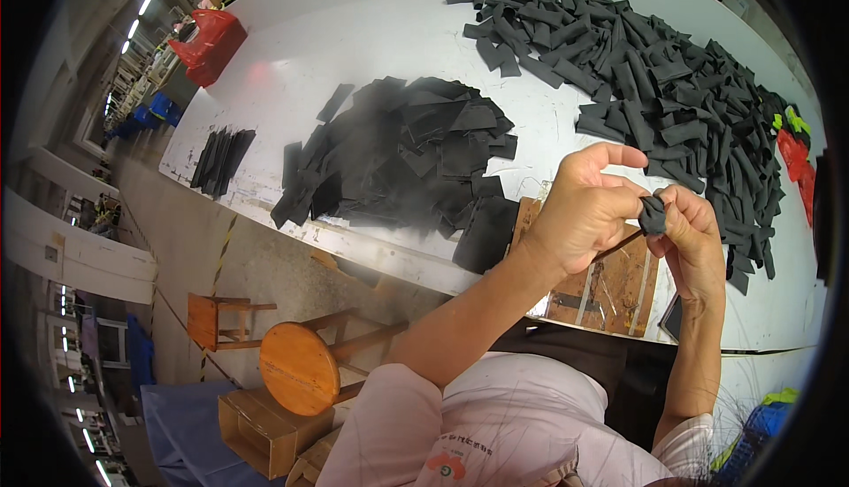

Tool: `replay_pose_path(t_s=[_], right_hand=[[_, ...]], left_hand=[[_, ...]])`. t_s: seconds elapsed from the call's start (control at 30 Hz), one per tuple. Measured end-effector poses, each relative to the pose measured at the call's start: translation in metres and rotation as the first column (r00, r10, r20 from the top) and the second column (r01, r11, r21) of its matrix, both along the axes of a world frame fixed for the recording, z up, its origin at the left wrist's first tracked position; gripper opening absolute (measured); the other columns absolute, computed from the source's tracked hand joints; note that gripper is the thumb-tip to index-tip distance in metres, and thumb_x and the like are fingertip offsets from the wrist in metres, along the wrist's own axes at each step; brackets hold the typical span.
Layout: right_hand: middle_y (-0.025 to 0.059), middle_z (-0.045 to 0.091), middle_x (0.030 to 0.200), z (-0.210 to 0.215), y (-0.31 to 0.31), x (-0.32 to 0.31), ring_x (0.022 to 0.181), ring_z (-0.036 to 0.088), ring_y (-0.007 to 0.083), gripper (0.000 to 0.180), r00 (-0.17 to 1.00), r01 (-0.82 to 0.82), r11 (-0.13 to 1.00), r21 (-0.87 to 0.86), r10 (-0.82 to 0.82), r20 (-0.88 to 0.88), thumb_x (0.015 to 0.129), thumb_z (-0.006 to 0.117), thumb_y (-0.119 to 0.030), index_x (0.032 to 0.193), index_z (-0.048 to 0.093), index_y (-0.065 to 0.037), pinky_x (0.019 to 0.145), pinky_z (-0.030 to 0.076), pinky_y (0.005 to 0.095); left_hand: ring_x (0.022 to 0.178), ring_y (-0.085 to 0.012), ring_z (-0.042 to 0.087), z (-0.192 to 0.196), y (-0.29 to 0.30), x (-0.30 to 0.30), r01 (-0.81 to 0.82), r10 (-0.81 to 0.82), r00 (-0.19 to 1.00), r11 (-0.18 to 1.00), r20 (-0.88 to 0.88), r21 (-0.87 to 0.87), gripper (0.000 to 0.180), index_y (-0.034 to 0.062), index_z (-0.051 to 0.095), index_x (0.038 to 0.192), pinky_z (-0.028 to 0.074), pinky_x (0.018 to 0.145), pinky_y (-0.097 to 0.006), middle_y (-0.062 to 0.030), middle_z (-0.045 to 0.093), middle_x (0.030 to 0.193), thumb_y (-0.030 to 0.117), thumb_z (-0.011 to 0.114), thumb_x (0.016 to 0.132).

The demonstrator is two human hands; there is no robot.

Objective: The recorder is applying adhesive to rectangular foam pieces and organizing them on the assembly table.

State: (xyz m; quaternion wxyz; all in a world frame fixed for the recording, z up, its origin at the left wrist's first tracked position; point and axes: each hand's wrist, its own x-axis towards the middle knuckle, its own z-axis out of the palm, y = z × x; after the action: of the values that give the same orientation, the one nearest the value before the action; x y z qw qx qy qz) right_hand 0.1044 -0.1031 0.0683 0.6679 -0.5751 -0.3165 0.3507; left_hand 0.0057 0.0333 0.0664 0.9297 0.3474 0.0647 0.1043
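Observation:
Above the near edge of the table, both my hands pinch one small bunched dark grey fabric piece (653,214). My left hand (584,204) is closed on its left side, with one finger raised off the cloth. From the right, the thumb and fingers of my right hand (694,235) grip it. A thin dark rod (619,246) slants down from the cloth beneath my left hand; its far end is hidden. Below my hands lies a worn wooden board (601,297). A large heap of dark grey fabric tubes (681,107) spreads beyond my right hand.
Flat black fabric pieces (407,151) lie piled mid-table, with a small row of strips (221,161) at the left. A red plastic bag (212,45) sits at the far-left edge. On the floor stand a round wooden stool (299,368) and a cardboard box (265,429).

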Motion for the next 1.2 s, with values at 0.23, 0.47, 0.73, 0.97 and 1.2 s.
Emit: replay_pose_path(t_s=[0.23,0.47,0.73,0.97,1.2], right_hand=[[-0.0031,0.043,0.061,0.023,-0.002,-0.003,0.055,0.038,0.0039,0.031,0.994,-0.088,0.993,0.084,0.083,0.066,0.077,0.061,-0.031,0.069,0.046,-0.006,0.048,0.030,0.0165],[-0.0020,0.044,0.067,0.028,-0.006,-0.003,0.057,0.038,0.0042,0.029,0.992,-0.009,0.999,0.053,0.002,0.123,0.079,0.058,-0.030,0.071,0.044,-0.006,0.051,0.030,0.0160],[0.0001,0.048,0.058,-0.032,-0.001,0.007,0.047,0.042,0.0065,0.024,0.954,-0.084,0.996,0.002,0.081,-0.289,0.078,0.060,-0.025,0.073,0.051,-0.004,0.042,0.032,0.0172],[-0.0002,0.050,0.058,-0.018,0.016,0.019,0.045,0.044,0.0060,0.018,0.970,-0.117,0.987,-0.113,0.089,-0.227,0.077,0.059,-0.020,0.073,0.053,-0.004,0.041,0.033,0.0156],[0.0008,0.048,0.060,-0.055,-0.009,0.007,0.053,0.043,0.0070,0.020,0.947,-0.141,0.988,-0.069,0.115,-0.299,0.081,0.055,-0.020,0.072,0.053,-0.003,0.048,0.035,0.0181]], left_hand=[[0.032,-0.0016,0.036,-0.007,-0.005,0.008,0.546,-0.328,0.803,0.739,0.498,-0.395,0.052,-0.0066,0.029,0.119,0.024,0.026,-0.013,-0.0202,0.056,0.088,-0.009,0.045,0.070],[0.032,-0.0003,0.033,0.010,-0.010,0.002,0.481,-0.334,0.828,0.837,0.451,-0.263,0.046,-0.0039,0.029,0.121,0.024,0.026,-0.013,-0.0164,0.057,0.083,-0.004,0.046,0.079],[0.032,-0.0006,0.028,-0.041,-0.008,0.006,0.199,-0.206,0.978,0.869,0.034,-0.453,0.028,0.0023,0.044,0.109,0.021,0.031,-0.016,-0.0023,0.051,0.062,-0.001,0.045,0.081],[0.030,-0.0037,0.025,-0.034,0.010,0.023,0.129,-0.213,0.976,0.747,-0.051,-0.652,0.022,0.0043,0.051,0.099,0.020,0.031,-0.018,0.0038,0.038,0.044,-0.001,0.046,0.078],[0.032,-0.0034,0.029,-0.077,-0.007,0.003,0.196,-0.230,0.973,0.798,0.014,-0.570,0.030,0.0024,0.042,0.108,0.022,0.030,-0.017,-0.0062,0.051,0.066,-0.004,0.041,0.079]])
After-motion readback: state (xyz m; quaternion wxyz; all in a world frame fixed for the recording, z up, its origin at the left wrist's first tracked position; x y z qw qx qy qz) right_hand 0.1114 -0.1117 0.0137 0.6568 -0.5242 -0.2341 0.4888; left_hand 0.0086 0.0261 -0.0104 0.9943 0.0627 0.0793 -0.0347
